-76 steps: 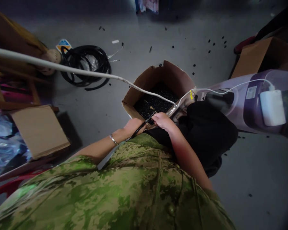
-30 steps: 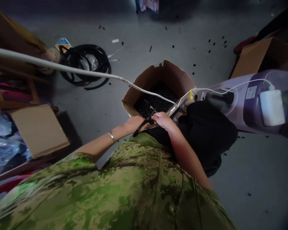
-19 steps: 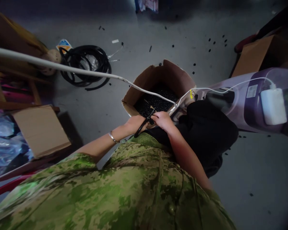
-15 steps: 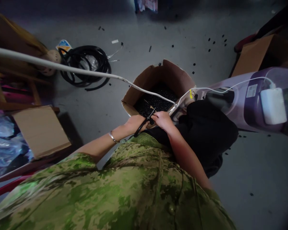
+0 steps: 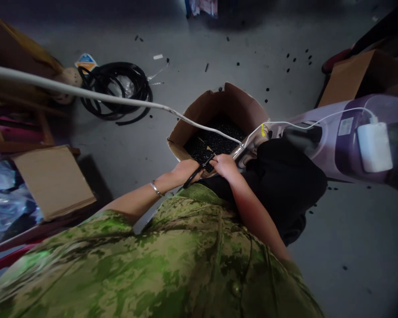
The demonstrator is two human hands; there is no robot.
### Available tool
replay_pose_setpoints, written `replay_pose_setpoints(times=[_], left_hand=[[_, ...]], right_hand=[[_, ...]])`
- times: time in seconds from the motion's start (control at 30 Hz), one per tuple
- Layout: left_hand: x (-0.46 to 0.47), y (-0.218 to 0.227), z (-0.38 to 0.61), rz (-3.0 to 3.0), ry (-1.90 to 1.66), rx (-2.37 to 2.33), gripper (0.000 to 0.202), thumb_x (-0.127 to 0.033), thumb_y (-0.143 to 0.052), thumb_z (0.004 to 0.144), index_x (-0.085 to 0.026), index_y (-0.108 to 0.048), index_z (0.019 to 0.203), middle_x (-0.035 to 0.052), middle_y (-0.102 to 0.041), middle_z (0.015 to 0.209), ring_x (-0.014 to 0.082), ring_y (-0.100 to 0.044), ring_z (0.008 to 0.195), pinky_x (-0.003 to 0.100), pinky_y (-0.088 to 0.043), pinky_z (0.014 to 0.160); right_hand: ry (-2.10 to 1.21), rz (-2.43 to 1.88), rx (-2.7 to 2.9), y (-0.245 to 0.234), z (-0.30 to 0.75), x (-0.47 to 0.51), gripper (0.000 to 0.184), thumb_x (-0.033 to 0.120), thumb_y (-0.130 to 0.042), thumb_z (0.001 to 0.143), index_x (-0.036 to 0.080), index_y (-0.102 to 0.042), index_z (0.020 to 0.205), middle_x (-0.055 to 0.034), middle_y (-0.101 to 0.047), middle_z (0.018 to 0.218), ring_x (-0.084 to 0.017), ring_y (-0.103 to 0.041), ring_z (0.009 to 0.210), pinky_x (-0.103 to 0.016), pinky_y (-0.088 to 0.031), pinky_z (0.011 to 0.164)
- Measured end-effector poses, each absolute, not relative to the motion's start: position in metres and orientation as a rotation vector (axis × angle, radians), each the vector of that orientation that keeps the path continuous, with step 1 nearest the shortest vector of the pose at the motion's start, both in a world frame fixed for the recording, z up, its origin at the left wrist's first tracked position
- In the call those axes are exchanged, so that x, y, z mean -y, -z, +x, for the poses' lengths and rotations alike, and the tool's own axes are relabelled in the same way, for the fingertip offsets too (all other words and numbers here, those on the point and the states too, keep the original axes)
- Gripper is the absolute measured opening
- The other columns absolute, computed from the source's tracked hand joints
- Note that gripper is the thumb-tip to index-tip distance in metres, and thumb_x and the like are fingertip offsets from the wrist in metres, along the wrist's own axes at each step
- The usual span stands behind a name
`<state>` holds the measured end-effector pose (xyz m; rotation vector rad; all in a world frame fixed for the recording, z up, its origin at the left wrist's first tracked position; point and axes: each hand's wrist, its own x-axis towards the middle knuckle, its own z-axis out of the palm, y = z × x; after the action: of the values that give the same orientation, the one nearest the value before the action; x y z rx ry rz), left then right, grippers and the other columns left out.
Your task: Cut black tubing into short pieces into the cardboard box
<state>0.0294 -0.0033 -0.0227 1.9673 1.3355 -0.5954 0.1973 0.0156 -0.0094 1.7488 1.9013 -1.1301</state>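
My left hand [image 5: 187, 169] is closed around the black handles of a pair of scissors [image 5: 206, 162], whose blades point up and to the right. Close beside the blades, my right hand [image 5: 224, 165] is pinched; what its fingers hold is mostly hidden. Both hands are over the near edge of an open cardboard box [image 5: 248, 102]. Inside lie many small black pieces [image 5: 223, 132], with a light brown scrap among them.
A white cable [image 5: 119, 98] crosses above the box to a pale purple appliance [image 5: 331, 145] with a white adapter [image 5: 374, 147]. Coiled black hose [image 5: 141, 84] lies on the floor at left, among scattered black bits. Cardboard boxes [image 5: 55, 181] stand at both sides.
The scissors' blades have tipped lower and look closer together between my hands. Both hands stay in nearly the same place, and the view has shifted slightly.
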Motion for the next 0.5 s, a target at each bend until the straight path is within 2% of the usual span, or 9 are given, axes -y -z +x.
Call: replay_pose_setpoints(times=[0.23,0.37,0.5], left_hand=[[0.0,0.021,0.021,1.95,0.503,-1.3,0.049,-0.051,-0.044,0.096,-0.015,-0.076,0.089,0.0161,-0.076,0.088,0.029,-0.073,0.088,0.033,-0.054,0.077],[-0.005,0.015,0.023,1.957,0.582,-1.232,0.05,-0.047,-0.039,0.098,-0.015,-0.076,0.091,0.0156,-0.076,0.089,0.0273,-0.073,0.086,0.03,-0.054,0.073],[-0.007,0.012,0.026,1.983,0.639,-1.206,0.049,-0.044,-0.037,0.098,-0.014,-0.077,0.097,0.0173,-0.077,0.096,0.0284,-0.073,0.089,0.032,-0.054,0.075]], right_hand=[[1.0,1.749,-2.033,-0.001,0.194,-0.008,0.035,0.037,-0.047,0.103,0.02,-0.077,0.11,-0.0113,-0.076,0.113,-0.022,-0.069,0.107,-0.027,-0.047,0.086],[0.937,1.749,-2.089,-0.002,0.191,-0.003,0.036,0.036,-0.046,0.102,0.019,-0.078,0.107,-0.0132,-0.077,0.106,-0.025,-0.07,0.104,-0.03,-0.05,0.085],[0.918,1.721,-2.098,-0.005,0.188,-0.001,0.037,0.032,-0.046,0.102,0.014,-0.077,0.111,-0.0194,-0.075,0.107,-0.03,-0.07,0.104,-0.034,-0.052,0.085]])
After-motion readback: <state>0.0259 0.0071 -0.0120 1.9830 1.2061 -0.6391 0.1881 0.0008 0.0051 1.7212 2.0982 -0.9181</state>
